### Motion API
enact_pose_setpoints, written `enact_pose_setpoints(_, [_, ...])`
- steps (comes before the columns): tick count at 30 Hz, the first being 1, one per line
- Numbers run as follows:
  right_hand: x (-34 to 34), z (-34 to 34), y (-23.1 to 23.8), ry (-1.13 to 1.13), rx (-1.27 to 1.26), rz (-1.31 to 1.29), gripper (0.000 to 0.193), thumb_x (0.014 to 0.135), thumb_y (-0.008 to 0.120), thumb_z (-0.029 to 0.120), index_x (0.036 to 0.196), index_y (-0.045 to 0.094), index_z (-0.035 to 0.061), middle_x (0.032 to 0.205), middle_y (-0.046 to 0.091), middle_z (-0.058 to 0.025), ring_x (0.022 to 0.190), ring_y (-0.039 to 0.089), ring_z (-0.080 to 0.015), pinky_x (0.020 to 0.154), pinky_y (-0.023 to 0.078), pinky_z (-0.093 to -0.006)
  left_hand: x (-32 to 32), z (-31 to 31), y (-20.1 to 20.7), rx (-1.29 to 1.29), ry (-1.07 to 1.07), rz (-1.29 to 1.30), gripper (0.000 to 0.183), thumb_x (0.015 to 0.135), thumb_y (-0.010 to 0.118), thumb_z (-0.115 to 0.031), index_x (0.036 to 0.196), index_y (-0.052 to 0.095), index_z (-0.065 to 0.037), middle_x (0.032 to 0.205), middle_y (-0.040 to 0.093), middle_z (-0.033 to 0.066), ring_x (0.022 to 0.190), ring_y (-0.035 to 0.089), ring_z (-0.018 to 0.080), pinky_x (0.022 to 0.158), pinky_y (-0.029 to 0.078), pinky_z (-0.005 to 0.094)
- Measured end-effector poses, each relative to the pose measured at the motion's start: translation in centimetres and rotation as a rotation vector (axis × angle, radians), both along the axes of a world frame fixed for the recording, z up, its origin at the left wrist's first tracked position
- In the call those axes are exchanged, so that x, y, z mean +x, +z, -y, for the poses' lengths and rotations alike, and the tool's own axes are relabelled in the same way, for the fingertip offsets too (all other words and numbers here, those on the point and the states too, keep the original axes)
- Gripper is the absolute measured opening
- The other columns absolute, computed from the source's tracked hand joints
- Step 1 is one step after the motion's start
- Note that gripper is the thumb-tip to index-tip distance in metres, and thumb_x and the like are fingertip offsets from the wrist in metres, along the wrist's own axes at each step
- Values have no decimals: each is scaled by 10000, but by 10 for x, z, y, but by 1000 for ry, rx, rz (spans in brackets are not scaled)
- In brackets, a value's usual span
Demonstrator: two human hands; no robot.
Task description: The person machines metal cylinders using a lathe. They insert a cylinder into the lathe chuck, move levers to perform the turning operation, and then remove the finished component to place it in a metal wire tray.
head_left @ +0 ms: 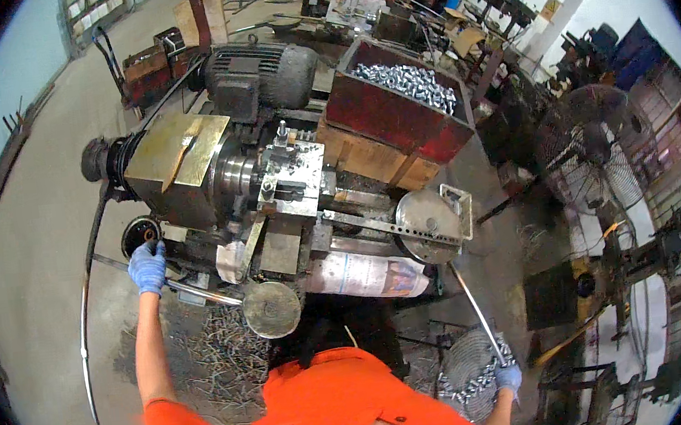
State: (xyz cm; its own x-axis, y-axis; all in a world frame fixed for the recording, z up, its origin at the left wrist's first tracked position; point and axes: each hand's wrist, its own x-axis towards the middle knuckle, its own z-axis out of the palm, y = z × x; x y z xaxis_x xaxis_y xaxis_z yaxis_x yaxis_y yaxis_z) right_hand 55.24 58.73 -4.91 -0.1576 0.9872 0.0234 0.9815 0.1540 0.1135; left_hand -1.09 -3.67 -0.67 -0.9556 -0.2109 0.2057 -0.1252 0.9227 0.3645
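My left hand [147, 269], in a blue glove, reaches to a round dark cup [134, 230] at the lathe's left front. Its fingers are drawn together at the cup's rim; what they hold, if anything, is hidden. My right hand [508, 378], also gloved, closes round the lower end of a long metal lever [474, 306]. That lever slopes up to a round metal disc [422, 211] on the lathe's right. Beside my right hand lies a round basket [463, 358] with small shiny metal pieces. The lathe [289, 176] stands between my arms.
A red bin [385, 118] full of small metal parts sits on a wooden crate behind the lathe. A brush [179, 158] lies on the headstock cover, with a motor [258, 77] behind. Metal shavings [223, 359] litter the floor. A large fan [592, 139] stands at the right.
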Motion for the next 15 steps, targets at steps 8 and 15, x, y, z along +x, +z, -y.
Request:
enact_pose_setpoints(8, [5,0,3,-14,-142,4,486,652,690,421,952,640,42,946,617,-232,899,589,-396,788,475,-442,-3,0,-1,-63,22,24,325,796,600,-381,919,676,-90,861,656,136,805,622,313,706,478,399])
enact_pose_setpoints(15, [-10,20,18,-95,-52,-28,397,663,669,381,811,672,13,887,631,-240,838,621,-374,752,495,-434,-3,0,-3,-51,-11,0,339,806,585,-386,948,678,-93,880,655,139,822,617,319,733,478,396])
